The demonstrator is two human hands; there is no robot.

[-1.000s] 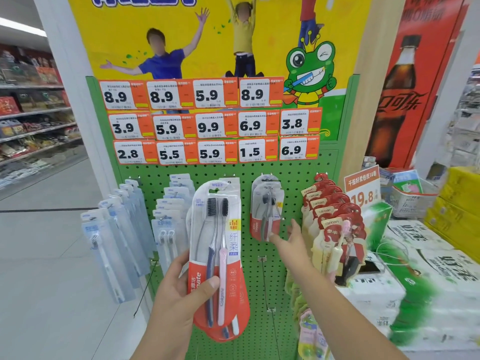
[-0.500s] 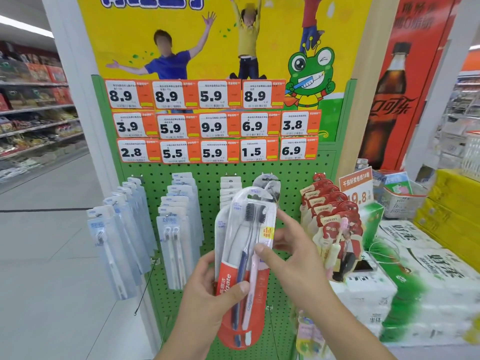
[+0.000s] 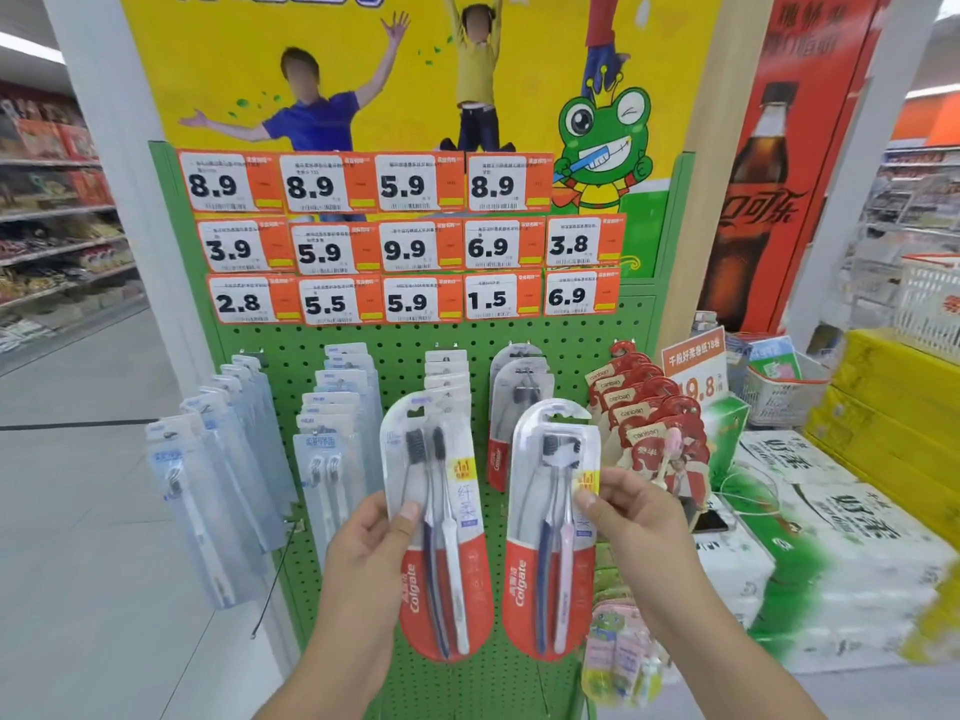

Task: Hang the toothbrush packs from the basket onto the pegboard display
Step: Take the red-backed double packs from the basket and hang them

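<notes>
Here, two Colgate twin toothbrush packs are held up side by side in front of the green pegboard [image 3: 519, 683].

The left hand [image 3: 371, 543] grips the left pack [image 3: 441, 537] at its left edge, thumb pressed on the clear blister front and fingers curled behind; the right hand [image 3: 631, 517] pinches the right pack [image 3: 553, 532] at its right edge, thumb on the front near the yellow sticker. Both packs stand upright, red bases down, apart from each other and off the pegs. Behind them, between the two, a row of like Colgate packs [image 3: 511, 407] hangs on a peg under the orange price tags [image 3: 405, 246]; pale blue packs [image 3: 218, 475] hang to the left, red carded brushes [image 3: 649, 423] to the right.
</notes>
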